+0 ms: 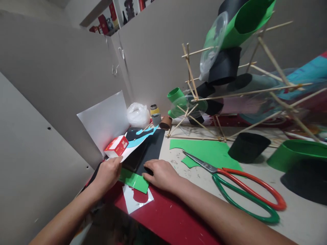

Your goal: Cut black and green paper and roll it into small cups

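My left hand (108, 171) is closed at the near edge of a raised white sheet (129, 155), its fingertips pinching that edge. A red and white box (117, 146) and cut blue paper (140, 139) lie on top of the sheet. Below it a black sheet (157, 145) shows, with a dark gap between. My right hand (161, 174) rests on the black sheet, fingers loosely spread, thumb beside a green paper strip (139, 183). That strip runs between both hands; its left end is hidden near my left hand. A white piece with a round cutout (130, 203) lies in front.
Large scissors (217, 170) with red and green handles lie partly open on green paper (204, 146). A stick frame (230, 92) with clear discs and green and black tubes stands on the right. Black rings (248, 148) stand nearby. A white plastic bag (138, 115) sits against the wall.
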